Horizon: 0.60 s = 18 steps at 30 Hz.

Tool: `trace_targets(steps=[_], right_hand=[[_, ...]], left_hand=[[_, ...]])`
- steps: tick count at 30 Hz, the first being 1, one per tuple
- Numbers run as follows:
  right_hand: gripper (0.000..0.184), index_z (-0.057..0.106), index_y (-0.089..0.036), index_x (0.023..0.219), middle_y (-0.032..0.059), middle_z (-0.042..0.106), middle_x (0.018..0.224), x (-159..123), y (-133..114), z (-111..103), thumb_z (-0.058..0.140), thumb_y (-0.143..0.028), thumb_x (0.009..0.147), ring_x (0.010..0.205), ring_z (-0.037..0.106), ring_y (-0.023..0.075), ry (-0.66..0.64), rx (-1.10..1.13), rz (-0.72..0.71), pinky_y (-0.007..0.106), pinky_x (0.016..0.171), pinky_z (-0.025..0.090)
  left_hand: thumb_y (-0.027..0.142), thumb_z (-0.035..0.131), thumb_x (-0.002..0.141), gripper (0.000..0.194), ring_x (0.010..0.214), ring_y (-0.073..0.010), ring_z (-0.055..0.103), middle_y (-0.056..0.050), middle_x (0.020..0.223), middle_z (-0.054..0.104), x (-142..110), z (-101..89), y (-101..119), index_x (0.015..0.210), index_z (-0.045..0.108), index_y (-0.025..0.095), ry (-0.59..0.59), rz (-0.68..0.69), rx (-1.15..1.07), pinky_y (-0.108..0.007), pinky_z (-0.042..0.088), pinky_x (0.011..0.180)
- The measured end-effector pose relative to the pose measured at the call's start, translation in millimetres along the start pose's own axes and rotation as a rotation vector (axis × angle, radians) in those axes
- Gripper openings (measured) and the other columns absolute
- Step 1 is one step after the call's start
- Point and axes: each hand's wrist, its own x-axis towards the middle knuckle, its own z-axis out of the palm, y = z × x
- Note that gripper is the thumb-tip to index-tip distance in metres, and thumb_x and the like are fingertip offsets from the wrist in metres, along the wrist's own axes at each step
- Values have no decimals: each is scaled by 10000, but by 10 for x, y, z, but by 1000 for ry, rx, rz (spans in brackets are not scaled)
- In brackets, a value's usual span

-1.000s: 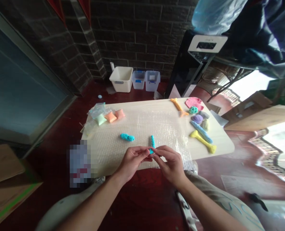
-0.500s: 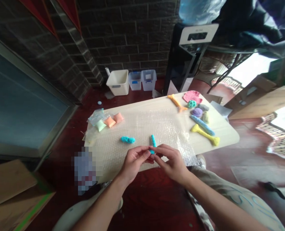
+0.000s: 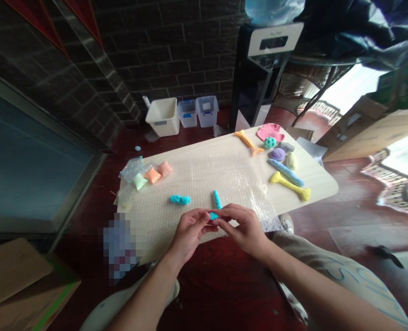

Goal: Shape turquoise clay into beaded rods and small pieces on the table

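- I pinch a small blue clay bit (image 3: 213,215) between my left hand (image 3: 189,232) and right hand (image 3: 245,227), both closed on it.
- I should press softly so it keeps its shape.
- Just past my fingers lies a blue clay stick (image 3: 216,199) on the bubble wrap (image 3: 224,174).

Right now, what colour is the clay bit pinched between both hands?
Turquoise blue; the clay bit shows best in the head view.

Between our fingertips we pinch a turquoise clay bit (image 3: 213,215); just beyond our hands lie a matching turquoise roll (image 3: 216,199) and lump (image 3: 180,199). Farther right we see a yellow bone (image 3: 289,185), a blue stick (image 3: 285,170), a purple ball (image 3: 277,154); farther left, green (image 3: 139,181) and orange packets (image 3: 152,174).
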Motion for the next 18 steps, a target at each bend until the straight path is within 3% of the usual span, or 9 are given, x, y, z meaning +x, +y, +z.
trace_targets(steps=[4, 8, 14, 18], right_hand=[[203, 831, -237, 1134, 70, 777, 860, 17, -21, -5, 728, -322, 981, 762, 726, 183, 12, 75, 61, 296, 693, 576], [193, 839, -237, 1108, 84, 786, 902, -2, 9, 1, 710, -327, 996, 800, 747, 195, -27, 98, 40, 317, 735, 591], [262, 781, -232, 1223, 61, 786, 867, -36, 43, 27, 727, -298, 975, 752, 739, 183, 11, 75, 27, 308, 704, 593], [180, 806, -225, 1127, 64, 798, 878, -26, 5, 19, 714, -272, 980, 764, 745, 183, 18, 67, 25, 308, 712, 589]], left_hand=[[304, 956, 724, 293, 805, -173, 760, -86, 899, 825, -7, 5, 24, 954, 845, 161, 48, 13, -6, -299, 632, 782], [278, 996, 640, 284, 734, -173, 762, -82, 852, 832, -6, -8, 20, 848, 845, 158, 101, -3, 24, -292, 636, 718], [286, 960, 703, 279, 711, -179, 754, -79, 837, 823, -8, 2, 15, 914, 833, 154, 96, -10, 17, -303, 633, 675], [331, 949, 722, 288, 672, -178, 747, -85, 806, 816, -9, 31, 21, 905, 831, 143, 116, 8, 11, -299, 626, 641]])
